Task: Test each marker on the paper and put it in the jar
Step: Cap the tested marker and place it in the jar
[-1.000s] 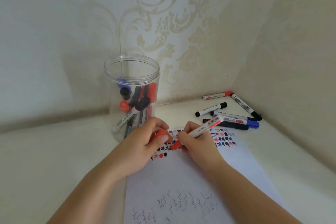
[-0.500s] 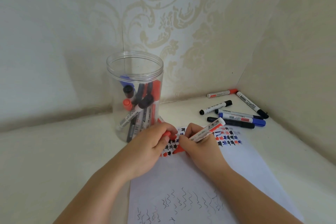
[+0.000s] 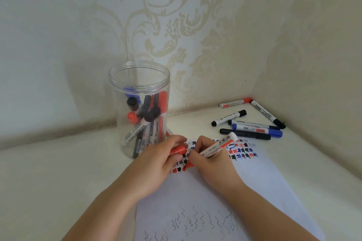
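Head view, corner of a pale worktop (image 3: pixel 58 172) against patterned wallpaper.

Left: clear plastic jar (image 3: pixel 139 107), upright, lid off, standing on the worktop just beyond the paper's far-left edge. Inside it, a bundle of capped markers (image 3: pixel 146 121) leaning at mixed angles; red, black and blue caps visible.

Centre-left: left hand (image 3: pixel 156 160), fingers curled round a red cap (image 3: pixel 177 150), thumb on top of it. The hand rests over the upper-left part of the paper, just in front of the jar base.

Centre: sheet of white paper (image 3: pixel 264 186) lying flat on the worktop. Rows of small red, black and blue test marks across its far end; thin wavy lines near its near edge.

Centre-right: right hand (image 3: pixel 211 160), fingers wrapped round an uncapped red marker (image 3: pixel 218 146) in a writing grip. White barrel slants up and to the right; red tip points down-left to the paper among the test marks. Actual tip contact cannot be told. The two hands are close together, nearly touching.

Right: loose group of six capped markers (image 3: pixel 252 123) lying on the worktop in the corner, beyond the paper; one red-capped against the back wall, the others black and blue.
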The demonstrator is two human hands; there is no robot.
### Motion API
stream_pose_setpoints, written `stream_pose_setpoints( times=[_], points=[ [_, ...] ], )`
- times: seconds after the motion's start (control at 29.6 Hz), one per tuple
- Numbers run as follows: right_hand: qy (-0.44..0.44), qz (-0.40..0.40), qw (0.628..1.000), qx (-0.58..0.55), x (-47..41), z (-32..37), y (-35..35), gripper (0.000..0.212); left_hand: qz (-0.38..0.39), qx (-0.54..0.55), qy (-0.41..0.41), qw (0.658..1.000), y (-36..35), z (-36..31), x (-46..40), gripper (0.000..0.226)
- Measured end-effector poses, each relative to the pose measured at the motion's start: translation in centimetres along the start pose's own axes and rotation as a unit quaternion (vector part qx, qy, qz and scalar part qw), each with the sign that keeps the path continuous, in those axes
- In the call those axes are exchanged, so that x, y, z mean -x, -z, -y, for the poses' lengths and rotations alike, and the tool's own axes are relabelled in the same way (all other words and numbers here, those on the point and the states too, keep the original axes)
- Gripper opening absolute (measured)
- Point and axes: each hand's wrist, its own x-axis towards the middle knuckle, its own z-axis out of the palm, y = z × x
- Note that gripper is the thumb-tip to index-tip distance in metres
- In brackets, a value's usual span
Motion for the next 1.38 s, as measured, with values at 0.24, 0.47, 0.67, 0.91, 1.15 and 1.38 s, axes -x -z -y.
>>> stream_pose_setpoints(
  times=[0.24,0.47,0.67,0.91,1.15,1.38],
  points=[
    [-0.042,-0.039,0.991,-0.119,0.4,0.7,1.3,0.031,-0.006,0.024,-0.017,1.0,0.0,-0.5,0.3,0.03],
    [-0.057,-0.065,0.952,-0.294,0.1,1.8,2.3,0.036,-0.014,0.098,-0.021,0.995,0.4,-1.7,0.3,0.022],
    [-0.046,-0.029,0.966,-0.253,0.6,1.9,1.7,0.036,0.004,0.103,-0.031,0.994,0.0,-1.6,0.3,0.021],
    [-0.067,0.009,0.982,-0.176,0.9,1.9,1.1,0.026,-0.006,0.035,-0.017,0.999,-0.6,-1.1,0.2,0.014],
    [-0.119,0.005,0.99,-0.078,0.8,2.4,1.9,0.049,-0.033,0.005,-0.05,0.998,-1.0,-0.8,0.1,0.019],
    [-0.111,-0.047,0.976,-0.181,2.0,3.9,1.1,0.046,-0.051,-0.025,-0.11,0.992,-2.5,-1.2,0.6,0.056]
  ],
)
